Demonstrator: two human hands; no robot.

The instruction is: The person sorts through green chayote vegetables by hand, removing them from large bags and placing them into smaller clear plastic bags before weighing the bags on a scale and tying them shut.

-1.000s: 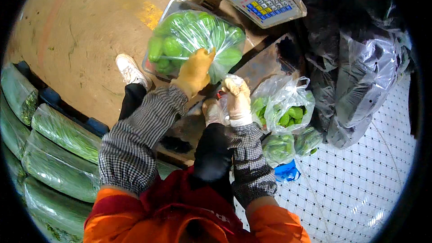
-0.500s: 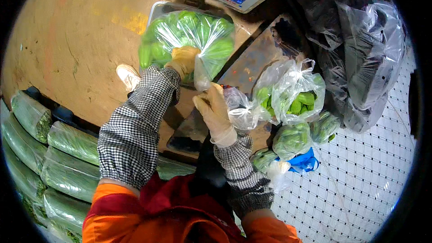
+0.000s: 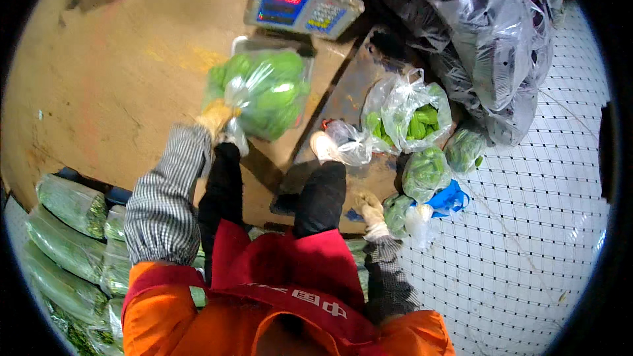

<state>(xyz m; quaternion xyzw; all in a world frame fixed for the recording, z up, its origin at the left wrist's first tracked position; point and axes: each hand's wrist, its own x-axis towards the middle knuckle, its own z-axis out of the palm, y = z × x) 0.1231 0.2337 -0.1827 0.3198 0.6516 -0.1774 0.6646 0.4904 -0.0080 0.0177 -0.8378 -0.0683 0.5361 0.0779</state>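
Observation:
A clear plastic bag of plump green vegetables (image 3: 273, 95) rests over the pan of a digital scale (image 3: 303, 6). My left hand (image 3: 216, 118), in a tan glove, is closed round the bag's gathered neck. The exact kind of vegetable is hard to make out through the film. Lower and to the right, my gloved right hand (image 3: 370, 209) appears open and holds nothing that I can see. It is close beside a small bag of greens (image 3: 395, 215); whether they touch, I cannot tell.
More bags of green vegetables (image 3: 419, 118) (image 3: 427, 173) stand at the right, near a blue bag (image 3: 450, 199). A heap of grey plastic (image 3: 494, 46) lies at the far right. Long wrapped green packs (image 3: 69, 240) line the lower left. My shoe (image 3: 324, 146) is beside a clear bag.
My right hand has left the tail of the vegetable bag and moved down and right. My left hand still grips the bag's neck. The scale's display now glows red.

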